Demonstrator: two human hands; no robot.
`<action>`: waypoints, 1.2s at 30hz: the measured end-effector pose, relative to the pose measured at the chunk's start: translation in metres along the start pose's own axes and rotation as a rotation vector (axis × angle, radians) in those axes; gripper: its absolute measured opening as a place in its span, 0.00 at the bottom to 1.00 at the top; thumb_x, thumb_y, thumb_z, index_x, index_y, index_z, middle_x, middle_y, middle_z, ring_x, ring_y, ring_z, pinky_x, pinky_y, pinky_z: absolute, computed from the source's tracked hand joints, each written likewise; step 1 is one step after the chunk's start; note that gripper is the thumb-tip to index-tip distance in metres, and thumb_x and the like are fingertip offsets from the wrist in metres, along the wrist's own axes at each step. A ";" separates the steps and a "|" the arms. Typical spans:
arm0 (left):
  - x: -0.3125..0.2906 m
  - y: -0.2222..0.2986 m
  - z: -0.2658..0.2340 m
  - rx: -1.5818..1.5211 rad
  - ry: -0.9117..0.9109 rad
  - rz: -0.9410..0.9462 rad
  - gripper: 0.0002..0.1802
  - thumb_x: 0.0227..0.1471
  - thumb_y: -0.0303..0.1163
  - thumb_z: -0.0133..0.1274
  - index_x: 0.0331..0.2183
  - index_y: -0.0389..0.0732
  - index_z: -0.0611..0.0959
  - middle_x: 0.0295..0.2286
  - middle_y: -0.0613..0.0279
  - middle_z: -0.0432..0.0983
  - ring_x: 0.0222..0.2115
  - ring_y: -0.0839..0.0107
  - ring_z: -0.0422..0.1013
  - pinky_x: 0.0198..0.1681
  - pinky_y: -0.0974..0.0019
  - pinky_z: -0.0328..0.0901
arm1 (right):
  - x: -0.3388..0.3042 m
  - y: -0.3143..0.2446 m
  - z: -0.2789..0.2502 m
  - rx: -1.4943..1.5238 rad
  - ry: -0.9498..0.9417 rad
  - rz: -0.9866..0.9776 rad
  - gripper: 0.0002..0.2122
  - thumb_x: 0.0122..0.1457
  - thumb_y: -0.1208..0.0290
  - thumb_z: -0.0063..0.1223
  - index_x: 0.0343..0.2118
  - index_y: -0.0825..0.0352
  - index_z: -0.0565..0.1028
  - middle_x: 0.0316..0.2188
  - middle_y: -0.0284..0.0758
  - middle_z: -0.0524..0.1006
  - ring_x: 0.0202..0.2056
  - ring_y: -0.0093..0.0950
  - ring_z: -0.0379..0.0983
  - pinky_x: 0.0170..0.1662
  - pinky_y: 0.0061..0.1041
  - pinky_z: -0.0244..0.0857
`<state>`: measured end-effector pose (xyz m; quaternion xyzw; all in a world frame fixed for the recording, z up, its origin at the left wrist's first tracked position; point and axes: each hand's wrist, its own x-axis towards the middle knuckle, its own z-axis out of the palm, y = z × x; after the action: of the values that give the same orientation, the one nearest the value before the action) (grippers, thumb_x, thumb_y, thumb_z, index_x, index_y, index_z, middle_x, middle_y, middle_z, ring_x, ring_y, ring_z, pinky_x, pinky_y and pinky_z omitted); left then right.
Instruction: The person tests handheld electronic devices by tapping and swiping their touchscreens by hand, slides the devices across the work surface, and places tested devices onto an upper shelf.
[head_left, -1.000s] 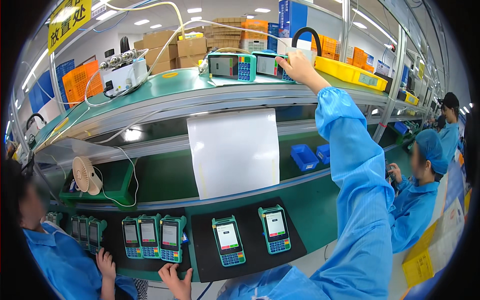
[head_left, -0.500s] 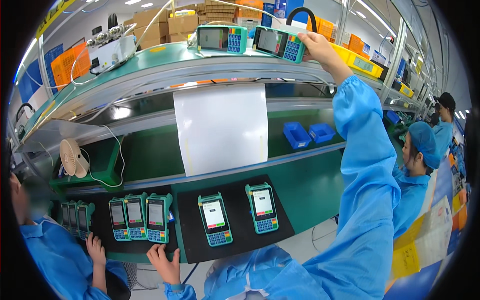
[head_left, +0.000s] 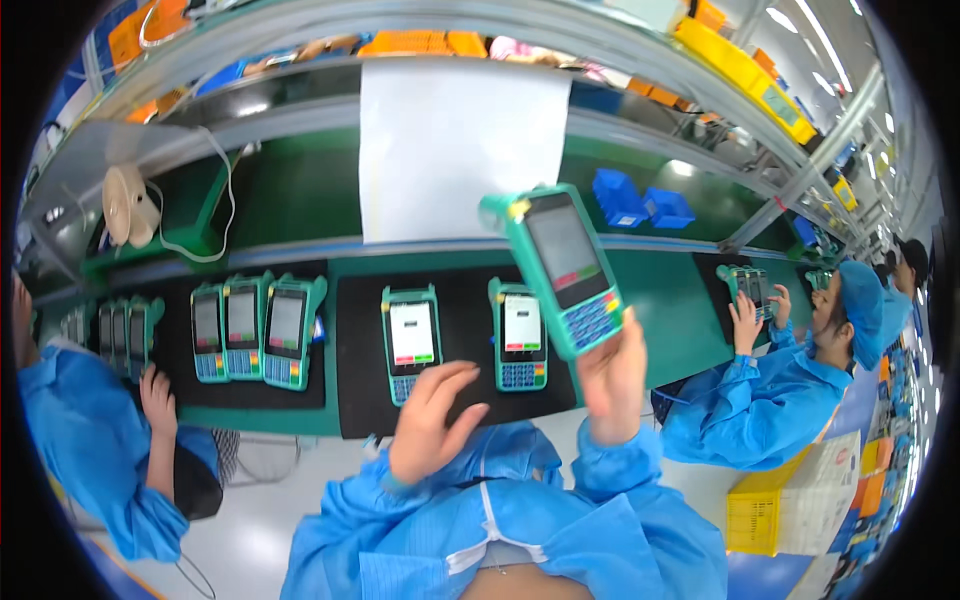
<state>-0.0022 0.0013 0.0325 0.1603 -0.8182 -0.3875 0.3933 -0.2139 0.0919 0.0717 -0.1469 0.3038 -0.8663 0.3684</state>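
My right hand (head_left: 615,375) grips the keypad end of a green handheld payment terminal (head_left: 563,262), held up tilted above the bench with its dark grey screen showing. Behind and below it, another payment terminal (head_left: 522,345) with a lit white screen lies on the black mat (head_left: 462,400). My left hand (head_left: 432,415) is open, fingers apart, holding nothing. It hovers at the lower end of a second lit terminal (head_left: 408,330) on the same mat and hides part of that keypad; whether the fingertips touch it, I cannot tell.
Left of the mat, three more terminals (head_left: 243,325) lie side by side. A co-worker (head_left: 90,440) sits at left; another (head_left: 770,390) handles a terminal at right. Blue bins (head_left: 640,203), a beige fan (head_left: 128,205) and a white sheet (head_left: 460,150) are behind. A metal shelf edge (head_left: 400,20) runs overhead.
My right hand has brought a terminal down from the upper shelf to above the mat. My left hand has moved right, from beside the three terminals to the mat's front. The view has tilted downward.
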 end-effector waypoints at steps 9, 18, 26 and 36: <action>-0.027 -0.016 0.014 -0.376 0.030 -0.313 0.32 0.63 0.43 0.42 0.60 0.29 0.62 0.54 0.43 0.66 0.54 0.55 0.65 0.56 0.57 0.60 | -0.064 0.097 -0.036 0.052 0.052 0.160 0.14 0.71 0.66 0.34 0.50 0.70 0.67 0.50 0.40 0.73 0.51 0.30 0.72 0.56 0.35 0.67; -0.061 -0.028 -0.049 0.528 0.186 -0.262 0.24 0.44 0.23 0.62 0.46 0.32 0.78 0.46 0.50 0.72 0.46 0.52 0.69 0.49 0.59 0.65 | -0.065 0.104 -0.025 -0.103 0.139 0.468 0.17 0.71 0.65 0.35 0.54 0.73 0.63 0.52 0.44 0.72 0.55 0.35 0.69 0.59 0.40 0.64; -0.095 -0.066 -0.107 0.678 0.079 -0.358 0.27 0.38 0.26 0.68 0.43 0.35 0.79 0.45 0.53 0.70 0.45 0.53 0.67 0.49 0.58 0.63 | -0.050 0.024 -0.096 -1.016 -0.030 0.252 0.15 0.67 0.69 0.42 0.53 0.72 0.66 0.40 0.45 0.79 0.38 0.33 0.78 0.35 0.27 0.74; -0.102 -0.104 -0.146 1.171 -0.126 0.430 0.16 0.36 0.25 0.66 0.33 0.38 0.82 0.33 0.56 0.73 0.35 0.59 0.70 0.35 0.58 0.65 | 0.056 0.013 -0.099 -0.919 -0.090 0.670 0.11 0.64 0.67 0.52 0.42 0.71 0.76 0.29 0.29 0.80 0.28 0.14 0.73 0.28 0.17 0.66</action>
<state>0.1708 -0.0827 -0.0430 0.1580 -0.9303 0.2043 0.2606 -0.2929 0.0856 -0.0112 -0.2243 0.6635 -0.4741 0.5336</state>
